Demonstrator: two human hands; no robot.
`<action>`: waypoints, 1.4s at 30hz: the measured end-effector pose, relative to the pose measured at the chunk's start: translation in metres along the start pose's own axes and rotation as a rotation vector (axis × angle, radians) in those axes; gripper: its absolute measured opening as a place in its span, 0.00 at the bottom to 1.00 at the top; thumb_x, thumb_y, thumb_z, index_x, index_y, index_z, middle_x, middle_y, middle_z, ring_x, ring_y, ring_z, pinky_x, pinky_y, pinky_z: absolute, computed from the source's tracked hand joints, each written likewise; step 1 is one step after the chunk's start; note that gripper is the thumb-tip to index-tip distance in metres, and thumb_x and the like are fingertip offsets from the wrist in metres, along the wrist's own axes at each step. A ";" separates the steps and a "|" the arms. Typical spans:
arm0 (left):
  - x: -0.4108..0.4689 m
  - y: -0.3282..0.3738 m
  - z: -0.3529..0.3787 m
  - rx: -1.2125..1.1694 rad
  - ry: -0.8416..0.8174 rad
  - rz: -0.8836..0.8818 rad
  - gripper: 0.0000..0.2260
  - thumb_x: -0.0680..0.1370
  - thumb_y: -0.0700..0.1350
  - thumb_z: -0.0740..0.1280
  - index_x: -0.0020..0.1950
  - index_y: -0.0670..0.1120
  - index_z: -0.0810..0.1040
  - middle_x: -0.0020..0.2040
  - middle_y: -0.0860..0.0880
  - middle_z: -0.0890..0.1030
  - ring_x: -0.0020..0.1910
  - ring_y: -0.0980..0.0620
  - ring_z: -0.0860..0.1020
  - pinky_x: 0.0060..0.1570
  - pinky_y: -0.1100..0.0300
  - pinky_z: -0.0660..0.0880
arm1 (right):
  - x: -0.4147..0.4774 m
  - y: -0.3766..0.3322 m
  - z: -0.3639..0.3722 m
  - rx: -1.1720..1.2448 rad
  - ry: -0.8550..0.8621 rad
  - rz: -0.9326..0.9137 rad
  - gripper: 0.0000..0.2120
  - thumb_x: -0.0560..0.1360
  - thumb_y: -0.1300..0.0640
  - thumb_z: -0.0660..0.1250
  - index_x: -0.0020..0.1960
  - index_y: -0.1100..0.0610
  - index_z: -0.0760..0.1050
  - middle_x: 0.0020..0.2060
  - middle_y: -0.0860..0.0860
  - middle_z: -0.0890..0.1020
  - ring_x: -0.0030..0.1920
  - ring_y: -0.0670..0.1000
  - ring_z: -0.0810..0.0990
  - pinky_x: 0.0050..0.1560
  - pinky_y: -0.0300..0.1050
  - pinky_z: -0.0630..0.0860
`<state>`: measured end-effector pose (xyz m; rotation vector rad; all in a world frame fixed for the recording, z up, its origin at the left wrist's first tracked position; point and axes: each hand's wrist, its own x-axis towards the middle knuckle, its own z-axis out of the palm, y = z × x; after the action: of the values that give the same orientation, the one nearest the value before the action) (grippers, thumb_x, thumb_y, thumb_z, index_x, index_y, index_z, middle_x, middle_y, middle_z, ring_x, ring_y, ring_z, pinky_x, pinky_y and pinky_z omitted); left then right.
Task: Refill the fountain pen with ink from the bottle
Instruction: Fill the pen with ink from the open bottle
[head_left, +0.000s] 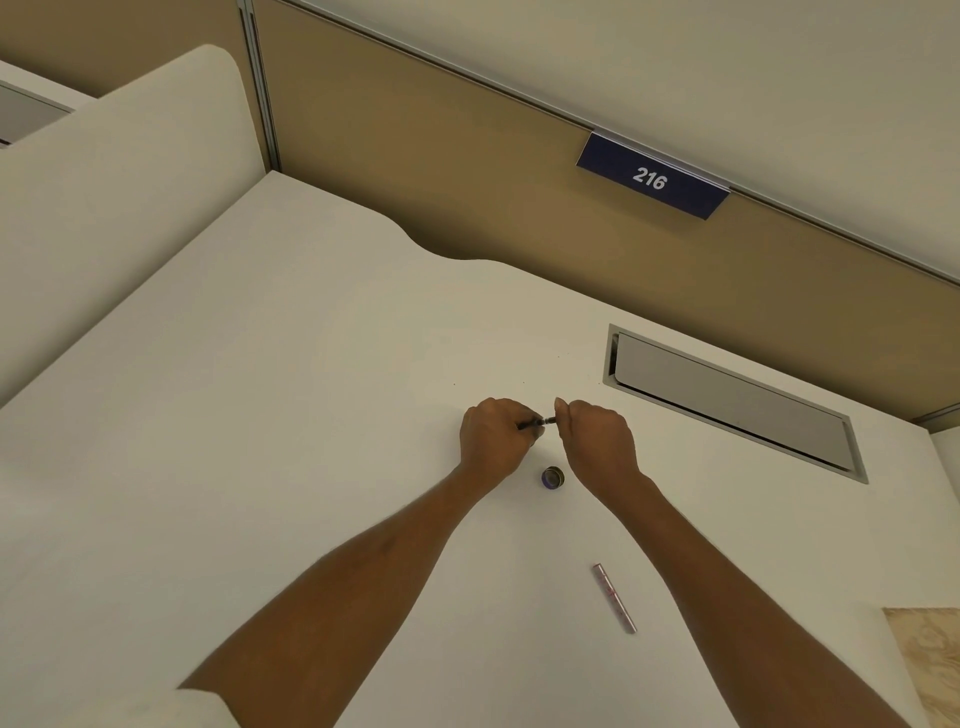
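Observation:
My left hand (491, 436) is closed around a thin dark pen part (532, 423) held level above the white desk (270, 395). My right hand (597, 436) pinches the right end of that same part with thumb and fingertips. Just below and between both hands a small round dark cap or bottle with a purple inside (552, 477) sits on the desk; I cannot tell which it is. A slim silver-pink pen barrel (614, 598) lies on the desk nearer to me, between my forearms.
A grey cable-tray flap (727, 400) is set into the desk at the back right. A tan partition carries a blue sign reading 216 (652, 178). A pale divider (114, 176) stands at the left. A wooden board corner (930, 660) shows at bottom right.

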<state>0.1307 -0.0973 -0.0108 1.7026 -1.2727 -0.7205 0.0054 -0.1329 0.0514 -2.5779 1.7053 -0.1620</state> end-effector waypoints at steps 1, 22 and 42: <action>0.000 0.000 0.000 0.000 0.000 0.001 0.05 0.70 0.46 0.69 0.36 0.48 0.83 0.34 0.52 0.83 0.35 0.54 0.77 0.33 0.62 0.69 | 0.000 0.001 -0.001 0.022 -0.014 0.003 0.22 0.81 0.49 0.51 0.38 0.62 0.72 0.32 0.59 0.79 0.33 0.60 0.75 0.34 0.49 0.69; 0.000 0.002 -0.001 0.013 0.005 -0.019 0.03 0.70 0.45 0.70 0.37 0.49 0.83 0.36 0.53 0.84 0.34 0.58 0.75 0.32 0.64 0.66 | -0.005 0.010 0.000 0.022 0.147 -0.290 0.08 0.67 0.68 0.72 0.39 0.60 0.75 0.29 0.53 0.77 0.28 0.55 0.74 0.25 0.41 0.63; -0.002 0.005 -0.003 0.024 0.025 -0.014 0.03 0.70 0.45 0.71 0.39 0.49 0.84 0.36 0.52 0.84 0.36 0.54 0.78 0.31 0.66 0.64 | -0.002 0.013 0.002 -0.013 0.180 -0.252 0.17 0.73 0.55 0.65 0.30 0.60 0.67 0.20 0.54 0.71 0.21 0.52 0.59 0.21 0.41 0.57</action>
<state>0.1300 -0.0949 -0.0048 1.7367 -1.2584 -0.6928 -0.0068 -0.1362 0.0480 -2.8582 1.4235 -0.4042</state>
